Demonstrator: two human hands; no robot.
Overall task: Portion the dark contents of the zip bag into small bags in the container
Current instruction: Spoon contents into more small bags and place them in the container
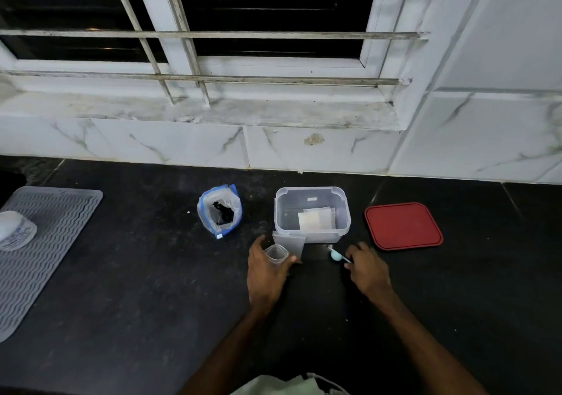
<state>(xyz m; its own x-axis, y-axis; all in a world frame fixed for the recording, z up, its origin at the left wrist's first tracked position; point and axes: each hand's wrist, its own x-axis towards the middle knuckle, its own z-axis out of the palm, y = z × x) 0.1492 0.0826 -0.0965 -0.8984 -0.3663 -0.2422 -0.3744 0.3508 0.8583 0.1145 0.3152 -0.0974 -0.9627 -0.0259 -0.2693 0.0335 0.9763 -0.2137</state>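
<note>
A blue-rimmed zip bag [219, 210] stands open on the black counter, with dark contents visible inside. To its right sits a clear plastic container [312, 214] holding a pale small bag [316, 218]. My left hand [266, 268] grips a small clear bag [276, 253], held open just in front of the container. Another flat small bag [290, 244] leans behind it. My right hand [368, 268] pinches the handle of a small light-blue spoon [337, 256] lying on the counter.
A red lid [403, 225] lies flat right of the container. At the far left, a grey ribbed mat [42, 248] carries an upturned white-capped jar [15, 230]. A tiled wall and barred window ledge bound the back of the counter.
</note>
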